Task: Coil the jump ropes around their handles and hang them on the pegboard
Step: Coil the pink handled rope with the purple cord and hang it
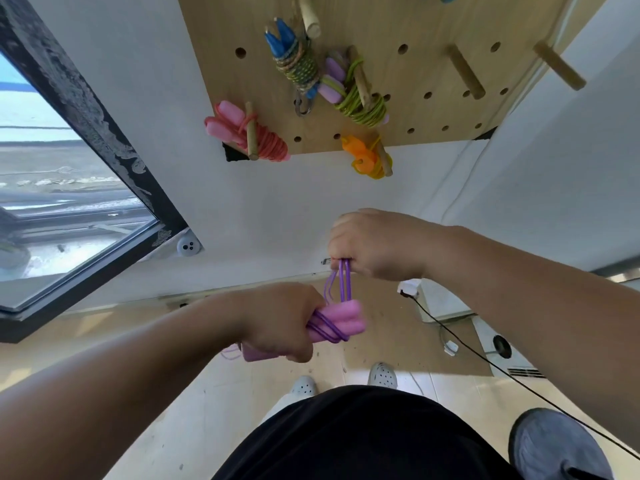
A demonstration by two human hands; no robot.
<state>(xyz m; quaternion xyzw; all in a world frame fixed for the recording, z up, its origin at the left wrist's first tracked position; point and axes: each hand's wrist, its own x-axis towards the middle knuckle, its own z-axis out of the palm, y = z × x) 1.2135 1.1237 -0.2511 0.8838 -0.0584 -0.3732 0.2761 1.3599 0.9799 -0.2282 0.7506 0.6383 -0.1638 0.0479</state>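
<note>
Black top (pixel 363 441); pale trousers (pixel 277 408); white clogs (pixel 382 375) (perforated uppers); both forearms (pixel 156 362) bare

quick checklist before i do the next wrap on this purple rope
1. Both handles together: ok, the pink handles lie side by side in the left hand, which has a firm grip on them.
2. Rope tension: ok, the right hand pinches the purple rope, and the strands run straight from handles to hand.
3. Wraps on the handles: ok, a few turns cross them snugly.
4. Loose rope left to coil: cannot tell, mostly hidden behind the left hand.
5. Free peg: ok, a bare peg sticks out of the pegboard.
</note>
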